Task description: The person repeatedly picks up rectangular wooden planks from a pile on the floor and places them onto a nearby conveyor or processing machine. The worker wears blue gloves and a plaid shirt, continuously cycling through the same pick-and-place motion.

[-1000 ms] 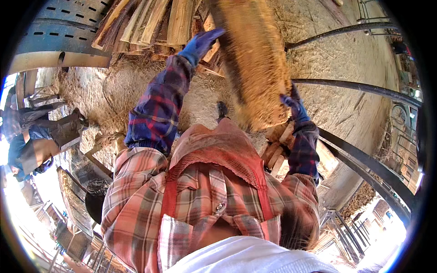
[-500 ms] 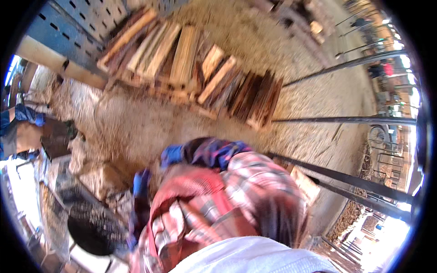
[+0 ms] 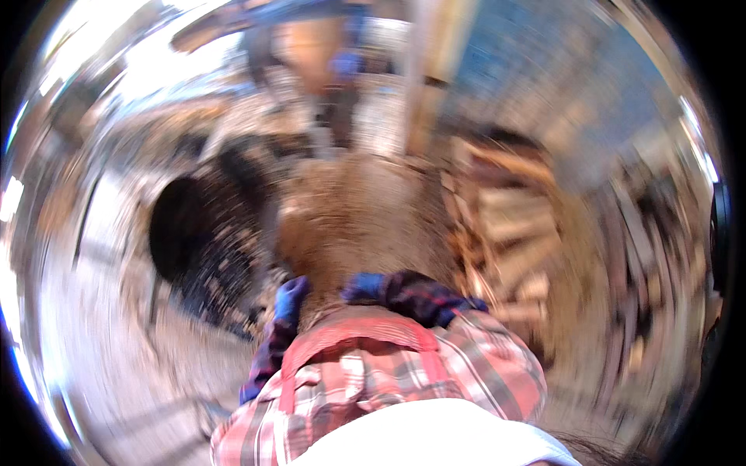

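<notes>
My left hand [image 3: 292, 295], in a blue glove, is low in front of my body, near a dark machine part [image 3: 237, 233] strewn with wood chips. To its right, my right hand [image 3: 363, 287], also blue-gloved, reaches in front of my red apron [image 3: 361, 330]. Between and beyond the hands lies brown, sawdust-covered ground [image 3: 350, 225]. The fingers of both hands are smeared by motion, and nothing held can be made out. A stack of split wood pieces [image 3: 517, 217] is to the right of my right hand.
A black round shape [image 3: 179, 229] stands at the left. Ahead is a blurred person [image 3: 311, 58] beside an upright post [image 3: 423, 85]. A blue panel [image 3: 536, 85] rises at the far right, with more long wood pieces [image 3: 641, 256] along the right side.
My view has swung left: the wood stack moved from ahead to my right, and the dark machine part came further into view. Both gloved hands remain low before my body.
</notes>
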`<state>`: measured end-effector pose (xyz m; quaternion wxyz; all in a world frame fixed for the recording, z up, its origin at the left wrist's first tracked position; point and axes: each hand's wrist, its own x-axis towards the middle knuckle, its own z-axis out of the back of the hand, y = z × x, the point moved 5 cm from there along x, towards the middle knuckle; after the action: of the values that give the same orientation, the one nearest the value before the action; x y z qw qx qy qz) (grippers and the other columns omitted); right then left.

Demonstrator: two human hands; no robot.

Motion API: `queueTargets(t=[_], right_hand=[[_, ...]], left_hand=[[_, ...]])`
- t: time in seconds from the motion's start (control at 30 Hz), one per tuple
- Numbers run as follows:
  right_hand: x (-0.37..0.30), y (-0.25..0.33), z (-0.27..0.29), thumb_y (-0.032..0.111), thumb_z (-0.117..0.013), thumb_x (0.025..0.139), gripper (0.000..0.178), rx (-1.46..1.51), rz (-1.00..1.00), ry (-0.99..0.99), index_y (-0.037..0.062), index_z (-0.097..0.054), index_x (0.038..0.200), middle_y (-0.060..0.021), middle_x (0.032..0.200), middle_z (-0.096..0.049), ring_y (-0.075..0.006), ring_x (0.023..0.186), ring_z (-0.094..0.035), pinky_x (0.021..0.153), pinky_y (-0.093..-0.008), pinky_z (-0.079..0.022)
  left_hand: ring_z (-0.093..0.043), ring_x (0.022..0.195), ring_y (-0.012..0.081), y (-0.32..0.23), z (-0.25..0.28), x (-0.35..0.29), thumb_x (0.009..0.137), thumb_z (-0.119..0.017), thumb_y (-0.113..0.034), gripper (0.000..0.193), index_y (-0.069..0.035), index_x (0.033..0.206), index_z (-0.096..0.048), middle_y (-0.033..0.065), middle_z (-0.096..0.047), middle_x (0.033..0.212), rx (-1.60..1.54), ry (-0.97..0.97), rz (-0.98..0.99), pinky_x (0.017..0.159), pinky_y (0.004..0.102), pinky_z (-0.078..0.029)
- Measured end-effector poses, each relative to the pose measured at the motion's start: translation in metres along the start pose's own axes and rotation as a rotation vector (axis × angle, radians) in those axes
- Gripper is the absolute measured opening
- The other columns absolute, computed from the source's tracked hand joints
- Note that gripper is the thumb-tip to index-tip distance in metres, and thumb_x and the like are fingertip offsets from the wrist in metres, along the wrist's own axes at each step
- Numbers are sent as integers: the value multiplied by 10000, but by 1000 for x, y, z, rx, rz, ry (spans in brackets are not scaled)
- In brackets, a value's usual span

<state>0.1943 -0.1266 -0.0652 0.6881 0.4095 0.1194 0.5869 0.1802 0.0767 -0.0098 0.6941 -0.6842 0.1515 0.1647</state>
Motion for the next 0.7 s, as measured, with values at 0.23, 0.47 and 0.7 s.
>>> queueTargets(t=[0.23,0.47,0.7], right_hand=[[-49,-37,23,352,-599,809,290,688,-1015,146,77,-680,762,-41,645,-621,-134,559,-564,551,-317,-473],[28,-37,21,378,-601,821,351,517,-778,237,29,-647,828,2,640,-574,-87,601,-500,583,-279,-439],[35,-21,30,417,-655,767,369,559,-812,542,53,-691,815,-41,734,-648,-121,680,-575,656,-324,-464]], left_hand=[[-600,933,255,-24,-9,4,800,-628,-292,407,24,1054,-595,149,-643,984,549,-456,-264,846,314,-453],[-438,1177,353,55,38,-30,751,-571,-451,601,24,1117,-551,239,-501,1216,1007,-593,58,1009,403,-330],[-615,894,370,20,28,-44,715,-601,-465,506,9,882,-665,245,-624,944,966,-607,401,768,432,-489]])
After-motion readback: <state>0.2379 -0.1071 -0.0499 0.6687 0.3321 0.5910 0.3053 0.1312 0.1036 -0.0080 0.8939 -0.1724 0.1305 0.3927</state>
